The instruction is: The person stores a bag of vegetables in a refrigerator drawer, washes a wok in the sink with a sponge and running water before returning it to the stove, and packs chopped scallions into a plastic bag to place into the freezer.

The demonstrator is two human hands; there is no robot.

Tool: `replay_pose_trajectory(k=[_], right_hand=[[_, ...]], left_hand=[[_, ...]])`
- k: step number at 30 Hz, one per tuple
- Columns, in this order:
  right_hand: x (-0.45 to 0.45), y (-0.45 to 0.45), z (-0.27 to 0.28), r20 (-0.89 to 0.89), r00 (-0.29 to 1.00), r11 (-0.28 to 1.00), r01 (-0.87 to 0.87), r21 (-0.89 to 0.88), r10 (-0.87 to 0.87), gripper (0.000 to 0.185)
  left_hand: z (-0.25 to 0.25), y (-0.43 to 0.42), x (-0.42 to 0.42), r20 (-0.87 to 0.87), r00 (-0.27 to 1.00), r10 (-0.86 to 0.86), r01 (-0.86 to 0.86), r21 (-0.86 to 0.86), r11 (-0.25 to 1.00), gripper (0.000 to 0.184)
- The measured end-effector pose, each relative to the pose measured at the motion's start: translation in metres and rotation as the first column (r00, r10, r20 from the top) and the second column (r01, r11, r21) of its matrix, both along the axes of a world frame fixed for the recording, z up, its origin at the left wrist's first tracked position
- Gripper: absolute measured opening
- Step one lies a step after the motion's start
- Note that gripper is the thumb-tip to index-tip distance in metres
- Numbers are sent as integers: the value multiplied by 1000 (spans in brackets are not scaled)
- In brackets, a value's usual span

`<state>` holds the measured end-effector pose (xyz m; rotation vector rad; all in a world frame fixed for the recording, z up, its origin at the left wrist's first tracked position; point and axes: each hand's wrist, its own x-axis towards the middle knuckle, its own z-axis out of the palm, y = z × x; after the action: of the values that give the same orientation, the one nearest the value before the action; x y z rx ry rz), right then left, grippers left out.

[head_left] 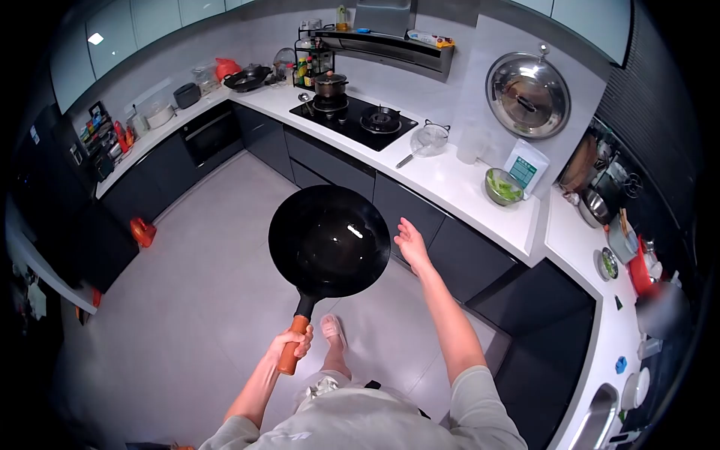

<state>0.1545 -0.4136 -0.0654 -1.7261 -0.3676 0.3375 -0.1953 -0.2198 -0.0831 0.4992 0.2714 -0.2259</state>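
Observation:
My left hand is closed around the orange-brown wooden handle of a black wok. The wok is held out in front of my body above the floor, its shiny dark inside facing me and catching light. Close to the wok's right rim, my right hand reaches forward with its fingers apart and nothing in them. I cannot tell whether it touches the rim.
Beyond the wok runs a white counter with a black cooktop, bearing a lidded pot. A strainer and a glass bowl of green leaves stand further right. A sink lies at lower right.

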Motion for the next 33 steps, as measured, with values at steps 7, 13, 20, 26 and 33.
replay_pose_trajectory(k=[7,13,20,26,33], right_hand=[[138,89,-4,-47,998,997,50,-53,-53,62],[257,152,-10,-30,995,983,88,-161,-94,55],[357,201,10,-56,984,983,163,-84,-168,41],[497,227,-11,-32,988,988,148,-45,-150,27],[634,252,6,3,953,942,300,-149,-303,49]], left_hand=[[-6,104,155,-10,996,-85,84,-68,994,28],[23,178,275,-6,993,-120,119,-91,989,28],[32,238,411,-1,984,-176,176,-61,983,30],[29,266,541,5,983,-182,182,-60,981,29],[32,293,684,49,970,-240,243,-60,968,25]])
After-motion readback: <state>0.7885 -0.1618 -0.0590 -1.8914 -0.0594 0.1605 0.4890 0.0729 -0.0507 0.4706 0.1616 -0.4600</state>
